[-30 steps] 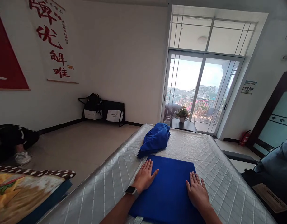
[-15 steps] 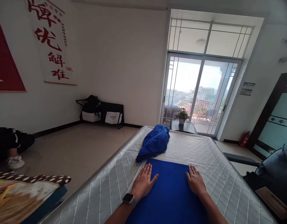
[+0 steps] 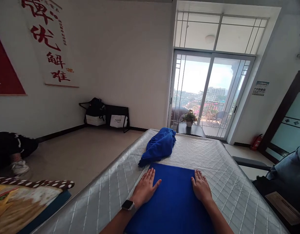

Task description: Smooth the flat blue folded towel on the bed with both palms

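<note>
The left hand [image 3: 145, 188] and right hand [image 3: 201, 187] lie flat and open, gripping nothing, on the left and right edges of the blue cloth [image 3: 173, 201] at the table's [image 3: 96, 198] near side, a crumpled cloth [image 3: 158, 146] just beyond.

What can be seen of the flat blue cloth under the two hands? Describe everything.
The flat blue cloth looks like smooth, plain fabric, with a straight far edge; its near edge is out of picture. It lies on a silvery quilted cover. The left hand and right hand rest palm down along its opposite sides. A crumpled blue cloth lies beyond its far left corner; whether they touch is unclear.
</note>
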`<action>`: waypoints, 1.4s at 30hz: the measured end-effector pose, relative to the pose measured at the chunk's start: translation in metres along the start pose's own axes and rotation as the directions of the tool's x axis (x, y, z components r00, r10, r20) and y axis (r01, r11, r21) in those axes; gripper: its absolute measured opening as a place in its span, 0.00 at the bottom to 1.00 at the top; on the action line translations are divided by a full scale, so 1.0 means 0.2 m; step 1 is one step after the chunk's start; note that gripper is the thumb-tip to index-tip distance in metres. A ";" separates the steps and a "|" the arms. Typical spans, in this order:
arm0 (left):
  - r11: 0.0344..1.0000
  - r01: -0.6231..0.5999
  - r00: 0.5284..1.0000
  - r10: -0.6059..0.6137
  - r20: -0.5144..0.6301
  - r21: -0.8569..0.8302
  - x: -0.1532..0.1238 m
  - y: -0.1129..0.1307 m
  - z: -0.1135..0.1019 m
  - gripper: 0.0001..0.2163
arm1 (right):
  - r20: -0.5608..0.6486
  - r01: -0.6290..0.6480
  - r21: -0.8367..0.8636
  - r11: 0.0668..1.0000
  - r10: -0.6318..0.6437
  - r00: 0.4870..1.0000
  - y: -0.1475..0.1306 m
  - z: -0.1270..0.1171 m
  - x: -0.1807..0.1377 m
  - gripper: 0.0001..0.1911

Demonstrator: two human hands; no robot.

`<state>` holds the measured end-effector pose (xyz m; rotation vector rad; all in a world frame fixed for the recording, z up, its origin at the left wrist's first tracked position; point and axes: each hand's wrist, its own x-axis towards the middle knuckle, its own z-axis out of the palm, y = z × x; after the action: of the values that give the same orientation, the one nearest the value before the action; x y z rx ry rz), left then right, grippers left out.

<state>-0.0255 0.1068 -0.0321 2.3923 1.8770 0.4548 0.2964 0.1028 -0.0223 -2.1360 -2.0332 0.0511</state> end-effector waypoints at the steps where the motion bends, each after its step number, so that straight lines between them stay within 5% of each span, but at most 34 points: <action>1: 1.000 -0.001 1.000 0.002 -0.005 0.003 0.00 0.00 0.00 0.40 | 0.002 -0.001 0.003 1.000 0.001 1.000 0.00 0.00 0.00 0.34; 12: 0.998 0.003 1.000 -0.004 0.002 0.057 0.02 0.01 0.02 0.40 | -0.008 0.009 0.043 0.999 -0.008 1.000 -0.01 -0.03 -0.02 0.34; 19: 0.973 0.172 0.985 -0.173 -0.008 0.153 0.14 0.07 -0.09 0.45 | -0.019 0.013 0.053 0.998 -0.012 1.000 -0.01 -0.03 -0.03 0.34; 22: 0.987 0.082 0.996 -0.078 -0.038 0.136 0.19 0.23 -0.09 0.43 | -0.019 0.011 0.053 0.999 -0.010 1.000 -0.01 -0.03 -0.02 0.34; 28: 0.961 -0.276 0.961 0.276 -0.002 -0.010 0.23 0.78 0.07 0.34 | -0.010 0.034 0.025 0.999 -0.034 0.999 -0.01 -0.04 -0.03 0.32; 32: 0.941 -0.321 0.946 0.324 0.013 -0.105 0.26 0.96 0.17 0.33 | 0.004 0.046 0.001 0.999 -0.046 0.999 0.00 -0.04 -0.04 0.31; 36: 0.957 -0.264 0.963 0.267 0.012 -0.116 0.27 0.88 0.18 0.35 | 0.013 0.034 -0.010 0.999 -0.034 0.999 0.00 -0.04 -0.03 0.32; 42: 0.991 -0.112 0.994 0.112 0.008 -0.070 0.26 0.50 0.09 0.38 | 0.013 0.007 0.003 1.000 -0.007 1.000 -0.01 -0.04 -0.02 0.33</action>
<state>0.0834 0.1335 -0.0161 2.4576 1.6988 0.5038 0.2945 0.0983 -0.0147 -2.1325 -2.0459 0.0681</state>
